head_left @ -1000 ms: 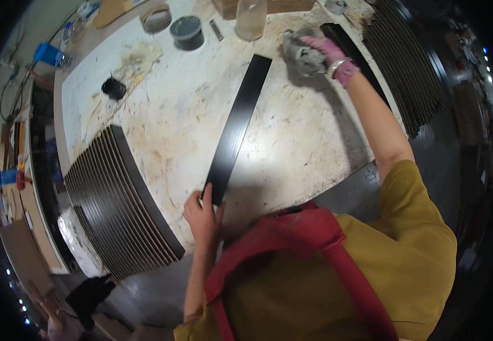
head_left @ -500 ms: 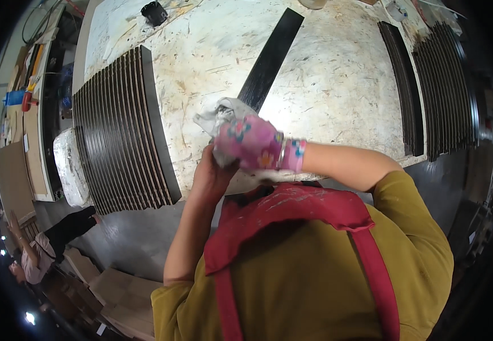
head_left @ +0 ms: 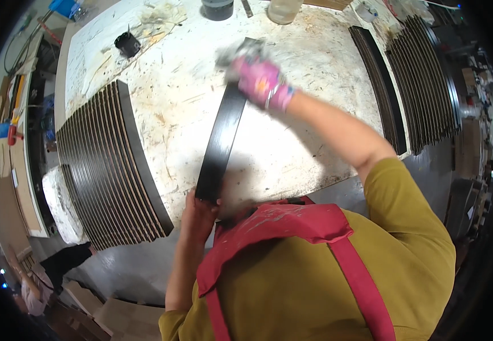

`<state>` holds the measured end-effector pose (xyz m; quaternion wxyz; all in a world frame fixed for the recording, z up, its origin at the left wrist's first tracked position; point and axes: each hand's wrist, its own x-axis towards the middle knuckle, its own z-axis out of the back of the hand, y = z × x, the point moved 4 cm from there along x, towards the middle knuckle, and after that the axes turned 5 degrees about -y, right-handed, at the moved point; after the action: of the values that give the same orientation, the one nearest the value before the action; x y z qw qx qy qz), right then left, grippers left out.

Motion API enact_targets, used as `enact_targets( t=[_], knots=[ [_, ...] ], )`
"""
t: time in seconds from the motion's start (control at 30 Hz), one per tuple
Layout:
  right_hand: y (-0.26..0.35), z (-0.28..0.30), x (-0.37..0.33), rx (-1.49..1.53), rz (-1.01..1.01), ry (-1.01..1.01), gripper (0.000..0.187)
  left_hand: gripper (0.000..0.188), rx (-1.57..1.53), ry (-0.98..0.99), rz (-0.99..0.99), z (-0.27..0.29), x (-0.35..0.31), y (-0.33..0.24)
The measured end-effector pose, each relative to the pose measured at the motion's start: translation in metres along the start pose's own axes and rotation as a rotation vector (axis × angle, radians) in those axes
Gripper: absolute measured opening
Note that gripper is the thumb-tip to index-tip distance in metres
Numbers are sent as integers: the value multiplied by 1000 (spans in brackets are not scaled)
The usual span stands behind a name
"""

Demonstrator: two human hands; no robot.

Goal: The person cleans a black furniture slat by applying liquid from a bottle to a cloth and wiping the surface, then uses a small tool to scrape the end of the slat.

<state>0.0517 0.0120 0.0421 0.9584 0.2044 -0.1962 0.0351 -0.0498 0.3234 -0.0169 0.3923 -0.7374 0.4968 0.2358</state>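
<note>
A black cup (head_left: 127,44) stands at the table's (head_left: 167,113) far left, a thin dark stick rising from it, its contents too dark to tell; a grey tub (head_left: 218,10), cut by the upper edge, looks dark grey through its wall, and what fills it cannot be told; to its right, a clear jar (head_left: 284,11) looks pale and cloudy. The board (head_left: 222,136), long and black, slants across the middle of the table, near end toward the person; the left hand (head_left: 202,215), bare, grasps that near end, thumb on one side and fingers on the other; the right hand (head_left: 261,82), in a pink flowered glove, is closed on a grey rag (head_left: 241,54) over the board's far part, the rag blurred, its exact contact unclear; the left stack (head_left: 107,170) and right stack (head_left: 425,85) of dark boards flank them.
</note>
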Motion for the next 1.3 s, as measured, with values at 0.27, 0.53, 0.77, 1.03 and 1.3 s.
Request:
enact_targets(
  t=[0.27, 0.53, 0.77, 1.03, 1.3],
  knots=[
    [1, -9, 3, -85, -5, 105, 30, 44, 27, 65, 22, 11, 4, 2],
    [-179, 27, 19, -62, -637, 23, 49, 46, -101, -156, -37, 3, -1, 3],
    [-172, 66, 7, 511, -700, -70, 69, 51, -91, 17, -17, -12, -3, -6],
    [-40, 53, -1, 480, -353, 18, 24, 59, -54, 28, -26, -7, 2, -3],
    [128, -52, -58, 807, -498, 53, 41, 49, -55, 84, -98, -5, 5, 0]
  ],
)
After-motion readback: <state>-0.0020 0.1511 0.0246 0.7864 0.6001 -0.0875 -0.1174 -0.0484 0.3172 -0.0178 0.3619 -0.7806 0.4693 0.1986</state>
